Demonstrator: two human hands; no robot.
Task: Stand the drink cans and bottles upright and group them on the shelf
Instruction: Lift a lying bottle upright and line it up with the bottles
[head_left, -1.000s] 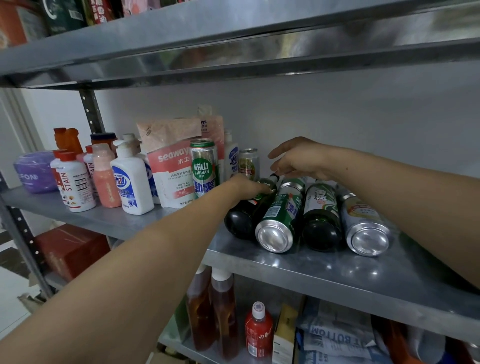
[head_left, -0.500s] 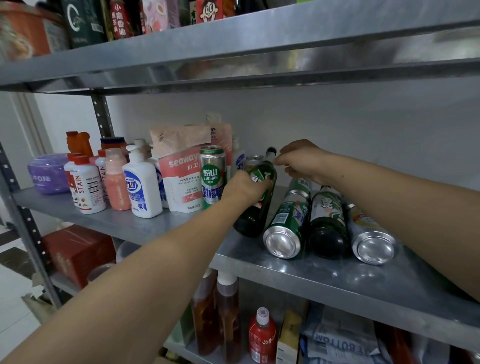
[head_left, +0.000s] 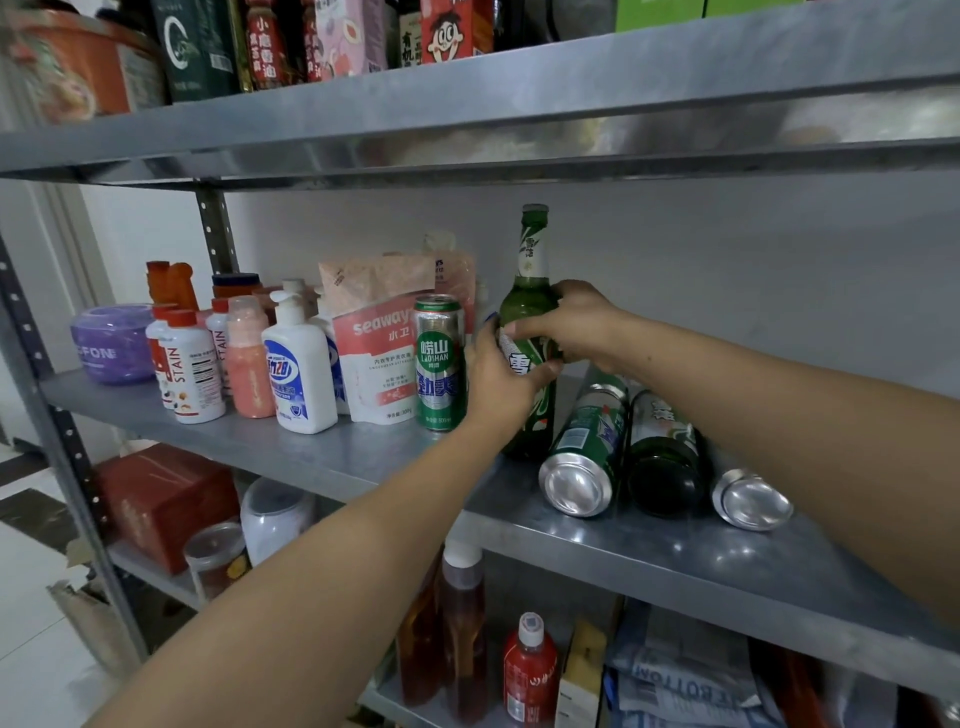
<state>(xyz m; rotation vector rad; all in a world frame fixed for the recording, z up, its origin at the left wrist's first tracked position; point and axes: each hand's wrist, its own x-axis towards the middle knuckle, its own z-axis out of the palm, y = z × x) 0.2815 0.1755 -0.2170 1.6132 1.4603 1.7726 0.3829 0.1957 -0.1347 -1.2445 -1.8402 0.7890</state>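
Bottle (head_left: 528, 304) upright, clasped: left grip (head_left: 497, 387) below right grip (head_left: 574, 323).

- A grey metal shelf rack (head_left: 675, 561) fills the view, its tiers carried on perforated uprights (head_left: 52, 415).
- A plain white wall (head_left: 727, 270) stands behind it.
- Pale floor (head_left: 36, 665) with a dark band shows lower left.
- Soft light glints off the steel.

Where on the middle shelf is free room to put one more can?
Bare metal runs along the shelf front, before the lying cans, and right of the silver can. Crowded: cleaning bottles at left, and the green bottle beside the upright can.
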